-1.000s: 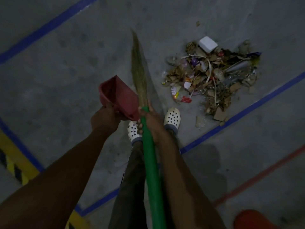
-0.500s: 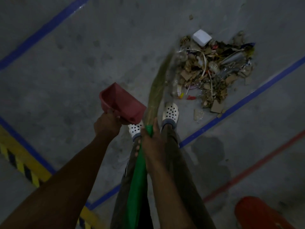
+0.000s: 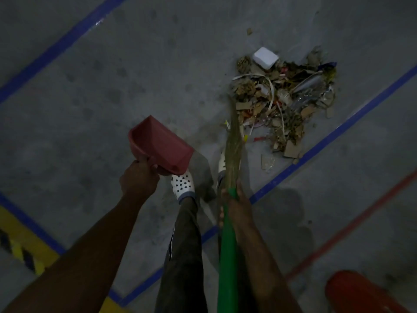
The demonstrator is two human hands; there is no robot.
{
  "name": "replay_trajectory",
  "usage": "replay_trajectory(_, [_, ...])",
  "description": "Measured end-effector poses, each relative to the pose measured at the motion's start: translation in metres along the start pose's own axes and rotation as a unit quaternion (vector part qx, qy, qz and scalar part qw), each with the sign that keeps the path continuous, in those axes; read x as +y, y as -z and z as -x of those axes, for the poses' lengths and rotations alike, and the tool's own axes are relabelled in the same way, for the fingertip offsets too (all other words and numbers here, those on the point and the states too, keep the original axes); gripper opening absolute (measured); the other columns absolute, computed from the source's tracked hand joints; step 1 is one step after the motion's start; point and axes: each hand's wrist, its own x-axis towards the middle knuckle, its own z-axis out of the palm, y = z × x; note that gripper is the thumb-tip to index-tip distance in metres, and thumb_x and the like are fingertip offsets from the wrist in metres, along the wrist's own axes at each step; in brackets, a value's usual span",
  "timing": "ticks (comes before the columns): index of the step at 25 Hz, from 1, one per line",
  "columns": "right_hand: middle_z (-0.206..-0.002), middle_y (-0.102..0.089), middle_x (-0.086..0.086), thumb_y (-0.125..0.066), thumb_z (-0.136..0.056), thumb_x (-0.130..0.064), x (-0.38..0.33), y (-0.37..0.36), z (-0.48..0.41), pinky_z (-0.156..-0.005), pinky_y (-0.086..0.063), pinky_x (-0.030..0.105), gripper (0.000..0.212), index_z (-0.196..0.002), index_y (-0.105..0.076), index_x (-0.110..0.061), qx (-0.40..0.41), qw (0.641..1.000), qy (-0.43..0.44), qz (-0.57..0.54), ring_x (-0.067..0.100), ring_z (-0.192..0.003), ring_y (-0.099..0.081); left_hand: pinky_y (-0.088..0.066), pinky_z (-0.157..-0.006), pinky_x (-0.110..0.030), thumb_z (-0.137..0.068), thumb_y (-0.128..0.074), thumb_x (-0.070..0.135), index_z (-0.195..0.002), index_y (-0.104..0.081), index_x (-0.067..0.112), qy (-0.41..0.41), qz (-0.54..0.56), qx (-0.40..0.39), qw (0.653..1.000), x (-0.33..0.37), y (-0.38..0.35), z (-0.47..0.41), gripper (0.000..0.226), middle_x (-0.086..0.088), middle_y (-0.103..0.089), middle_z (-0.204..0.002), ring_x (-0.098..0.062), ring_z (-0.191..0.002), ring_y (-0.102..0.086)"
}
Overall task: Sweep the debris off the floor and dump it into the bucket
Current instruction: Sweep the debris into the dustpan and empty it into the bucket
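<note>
Debris lies heaped on the floor, none in the dustpan yet. Our left hand: grip clamped on the dustpan, held off the floor. Our right hand: grip wrapped round the green broom, bristles touching the heap's near edge. We judge gathering mostly done; scooping and dumping into the red bucket, lower right, remain.

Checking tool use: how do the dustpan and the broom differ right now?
The dustpan is red and short, gripped by the left hand; the broom is long, with a green handle, gripped by the right hand. The broom's bristles reach the debris pile; the dustpan is held apart from it, empty. Each is held in one hand.
</note>
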Motion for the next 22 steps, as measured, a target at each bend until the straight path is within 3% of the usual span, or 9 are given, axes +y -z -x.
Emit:
replay_trajectory(2, [-0.072,-0.065,-0.008,-0.062,-0.088,-0.052,-0.001,-0.001,0.045,-0.048,-0.053,0.034,0.032,-0.119,-0.058,-0.055,-0.033,0.999,0.002,-0.032,0.015,-0.053,-0.063,-0.049,-0.075,-0.047,-0.095,-0.055,0.028,-0.134,-0.043,0.01,-0.016,0.017,0.012,1.0,0.006,0.002,-0.001,0.045,-0.024,-0.062,-0.107,-0.046,-0.096,-0.063])
replay_trajectory(4, [-0.061,-0.065,-0.006,-0.063,-0.087,-0.057,-0.026,-0.015,0.052,-0.044,-0.05,0.031,0.021,-0.108,-0.059,-0.057,-0.092,0.995,0.011,-0.035,0.014,-0.044,-0.061,-0.049,-0.076,-0.049,-0.096,-0.054,0.028,-0.133,-0.044,0.009,-0.023,0.022,0.023,0.999,0.014,0.008,-0.005,0.043,-0.024,-0.062,-0.106,-0.046,-0.096,-0.062])
replay_trajectory(6, [-0.06,-0.059,0.003,-0.064,-0.096,-0.042,-0.066,-0.035,0.022,-0.043,-0.049,0.032,0.027,-0.12,-0.054,-0.051,-0.14,0.988,0.03,-0.05,0.018,-0.042,-0.056,-0.049,-0.078,-0.05,-0.094,-0.056,0.028,-0.131,-0.045,0.008,-0.027,0.021,0.032,0.999,0.022,0.015,-0.013,0.043,-0.024,-0.062,-0.108,-0.046,-0.098,-0.062])
replay_trajectory(10, [-0.059,-0.049,0.008,-0.054,-0.102,-0.014,-0.169,-0.055,-0.091,-0.04,-0.041,0.023,0.059,-0.148,-0.038,-0.047,-0.099,0.986,0.069,-0.111,0.016,-0.043,-0.045,-0.05,-0.078,-0.049,-0.092,-0.057,0.029,-0.129,-0.047,0.009,-0.046,0.011,0.052,0.998,0.04,0.031,-0.04,0.044,-0.023,-0.063,-0.109,-0.047,-0.099,-0.062])
replay_trajectory(13, [-0.062,-0.042,0.007,-0.047,-0.104,-0.009,-0.187,-0.042,-0.133,-0.038,-0.038,0.019,0.058,-0.153,-0.031,-0.036,-0.056,0.986,0.057,-0.15,0.016,-0.046,-0.041,-0.05,-0.076,-0.05,-0.092,-0.057,0.028,-0.128,-0.049,0.008,-0.074,0.014,0.081,0.994,0.05,0.04,-0.057,0.043,-0.024,-0.064,-0.105,-0.048,-0.095,-0.062])
replay_trajectory(15, [-0.061,-0.043,0.008,-0.048,-0.104,-0.009,-0.171,-0.028,-0.111,-0.039,-0.04,0.022,0.052,-0.15,-0.036,-0.03,-0.045,0.983,0.059,-0.168,0.017,-0.047,-0.042,-0.05,-0.075,-0.05,-0.091,-0.058,0.027,-0.127,-0.048,0.008,-0.083,0.016,0.086,0.993,0.058,0.047,-0.062,0.042,-0.024,-0.064,-0.105,-0.048,-0.095,-0.062])
replay_trajectory(19, [-0.058,-0.057,0.007,-0.062,-0.097,-0.028,-0.113,-0.023,-0.021,-0.043,-0.046,0.027,0.056,-0.139,-0.042,-0.059,-0.077,0.981,0.023,-0.179,0.017,-0.043,-0.052,-0.049,-0.077,-0.049,-0.092,-0.057,0.028,-0.129,-0.046,0.009,-0.079,0.012,0.068,0.994,0.072,0.048,-0.062,0.043,-0.023,-0.064,-0.109,-0.047,-0.099,-0.062])
replay_trajectory(22, [-0.058,-0.06,0.005,-0.066,-0.095,-0.027,-0.089,-0.024,0.021,-0.045,-0.047,0.028,0.065,-0.124,-0.04,-0.079,-0.133,0.973,0.009,-0.189,0.017,-0.042,-0.052,-0.05,-0.079,-0.05,-0.093,-0.057,0.029,-0.13,-0.046,0.008,-0.09,0.012,0.048,0.995,0.078,0.041,-0.055,0.043,-0.024,-0.064,-0.111,-0.048,-0.099,-0.062])
